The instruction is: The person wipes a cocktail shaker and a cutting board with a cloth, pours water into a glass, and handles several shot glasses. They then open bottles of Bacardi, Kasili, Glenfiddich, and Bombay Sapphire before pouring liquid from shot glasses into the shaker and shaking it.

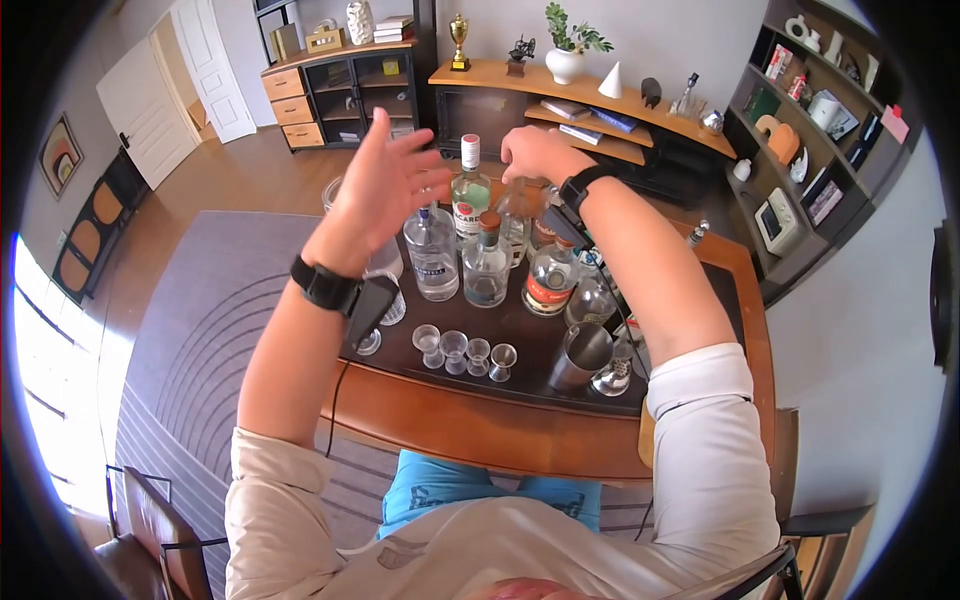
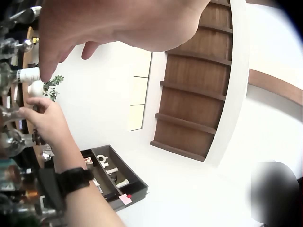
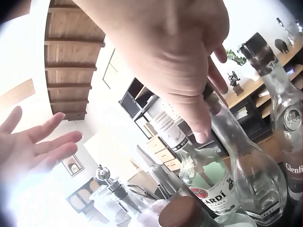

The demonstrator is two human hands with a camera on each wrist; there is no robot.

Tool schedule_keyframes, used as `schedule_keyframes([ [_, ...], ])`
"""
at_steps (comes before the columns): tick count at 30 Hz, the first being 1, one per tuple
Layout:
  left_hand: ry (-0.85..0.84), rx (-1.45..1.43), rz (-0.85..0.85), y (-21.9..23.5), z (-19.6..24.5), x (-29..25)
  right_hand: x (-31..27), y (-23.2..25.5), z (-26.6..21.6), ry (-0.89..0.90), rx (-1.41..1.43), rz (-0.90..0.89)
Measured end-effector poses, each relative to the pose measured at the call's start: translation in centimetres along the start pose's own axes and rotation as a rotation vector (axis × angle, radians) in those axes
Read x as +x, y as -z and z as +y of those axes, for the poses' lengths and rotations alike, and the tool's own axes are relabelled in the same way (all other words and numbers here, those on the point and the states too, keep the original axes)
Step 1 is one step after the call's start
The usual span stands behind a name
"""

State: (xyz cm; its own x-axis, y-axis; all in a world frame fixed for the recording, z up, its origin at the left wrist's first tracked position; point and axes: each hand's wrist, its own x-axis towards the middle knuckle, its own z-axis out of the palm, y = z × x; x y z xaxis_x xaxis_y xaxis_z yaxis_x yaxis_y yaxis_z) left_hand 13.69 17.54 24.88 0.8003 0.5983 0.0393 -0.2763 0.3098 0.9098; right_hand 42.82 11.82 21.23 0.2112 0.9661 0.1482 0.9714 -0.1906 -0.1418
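My right hand reaches over the bottles at the back of the table, its thumb and fingers around the neck of a clear glass bottle. Beside that bottle stands a Bacardi bottle with a white cap and a greenish tint. My left hand is raised at the left, fingers spread, holding nothing. Below it is a clear bottle. A rounder clear bottle with a brown stopper stands nearer me. In the right wrist view, a dark-capped Glenfiddich-like bottle rises at the right.
Several small glasses line the table's front. A metal shaker tin and a metal strainer top stand right of them. An orange-labelled bottle is behind the tin. The wooden table edge runs before me.
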Motion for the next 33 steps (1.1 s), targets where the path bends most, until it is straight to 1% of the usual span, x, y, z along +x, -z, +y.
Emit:
schedule_keyframes([
  [1, 0.033, -0.023, -0.029, -0.3, -0.6, -0.9, -0.5, 0.4, -0.6, -0.026, 0.005, -0.016],
  [3, 0.090, -0.045, -0.078, -0.2, -1.8, -1.4, 0.5, -0.8, 0.6, 0.005, 0.032, 0.007],
  [4, 0.082, -0.052, -0.076, -0.3, -2.2, -1.6, 0.4, -0.9, 0.7, 0.029, 0.072, 0.022],
  [6, 0.112, -0.005, -0.125, -0.6, -2.7, -2.0, 0.3, -1.0, 0.8, 0.043, 0.046, 0.036],
  [8, 0.119, 0.010, -0.118, -0.9, -3.1, -2.0, 0.4, -1.0, 1.0, 0.044, 0.054, 0.066],
  [9, 0.165, -0.005, -0.117, -1.1, -3.4, -1.9, 0.5, -0.8, 1.1, -0.004, 0.050, 0.040],
  [10, 0.212, -0.021, -0.118, -1.2, -3.4, -1.9, 0.6, -0.1, 1.0, 0.001, 0.041, 0.046],
  [12, 0.195, -0.028, -0.143, -1.4, -3.1, -1.8, 0.6, 1.3, 1.1, 0.014, 0.065, 0.045],
  [13, 0.221, -0.042, -0.122, -1.3, -3.3, -1.5, 0.9, 2.0, 1.0, -0.012, 0.077, 0.058],
  [14, 0.249, -0.056, -0.101, -1.4, -3.4, -1.3, 1.0, 2.7, 0.9, 0.000, 0.058, 0.102],
  [15, 0.248, -0.054, -0.108, -1.4, -3.4, -1.1, 1.3, 3.6, 0.8, 0.002, 0.074, 0.089],
  [17, 0.237, -0.089, -0.095, -1.3, -3.1, -0.9, 1.2, 6.1, 0.1, 0.008, 0.098, 0.085],
  [19, 0.224, -0.085, -0.089, -1.6, -2.9, -1.1, 1.2, 8.8, -0.1, 0.037, 0.036, 0.144],
  [20, 0.216, -0.082, -0.075, -1.7, -2.8, -1.4, 0.9, 10.7, -1.2, 0.064, 0.007, 0.179],
  [21, 0.208, -0.082, -0.080, -1.7, -3.0, -1.4, 0.5, 13.2, -2.0, 0.030, -0.035, 0.130],
  [22, 0.210, -0.086, -0.087, -1.6, -3.3, -1.3, 1.2, 14.6, -1.2, 0.105, -0.071, 0.183],
  [24, 0.209, -0.092, -0.101, -2.0, -3.6, -1.5, 0.9, 19.1, -2.0, 0.113, -0.078, 0.210],
  [25, 0.206, -0.123, -0.083, -2.4, -3.6, -1.8, 0.4, 21.3, -2.6, 0.112, -0.087, 0.216],
  [26, 0.205, -0.154, -0.064, -2.8, -3.5, -2.1, -0.3, 23.3, -3.3, 0.156, -0.035, 0.244],
  [27, 0.207, -0.212, -0.091, -2.5, -4.1, -1.6, -1.1, 25.1, -4.0, 0.200, 0.016, 0.271],
  [28, 0.201, -0.214, -0.099, -3.0, -3.9, -2.0, -2.8, 26.9, -5.6, 0.199, 0.007, 0.276],
  [29, 0.218, -0.277, -0.092, -3.7, -3.9, -2.5, -4.9, 28.4, -7.4, 0.174, 0.090, 0.302],
  [30, 0.236, -0.341, -0.083, -4.3, -4.0, -3.0, -6.5, 29.3, -8.7, 0.150, 0.175, 0.327],
  [31, 0.265, -0.400, -0.118, -4.8, -4.1, -3.4, -7.4, 29.8, -9.2, 0.160, 0.167, 0.406],
  [32, 0.261, -0.405, -0.121, -5.2, -4.5, -3.9, -8.5, 30.2, -9.5, 0.163, 0.160, 0.405],
  [33, 0.282, -0.467, -0.153, -5.6, -5.0, -4.7, -9.8, 30.6, -9.7, 0.189, 0.324, 0.390],
])
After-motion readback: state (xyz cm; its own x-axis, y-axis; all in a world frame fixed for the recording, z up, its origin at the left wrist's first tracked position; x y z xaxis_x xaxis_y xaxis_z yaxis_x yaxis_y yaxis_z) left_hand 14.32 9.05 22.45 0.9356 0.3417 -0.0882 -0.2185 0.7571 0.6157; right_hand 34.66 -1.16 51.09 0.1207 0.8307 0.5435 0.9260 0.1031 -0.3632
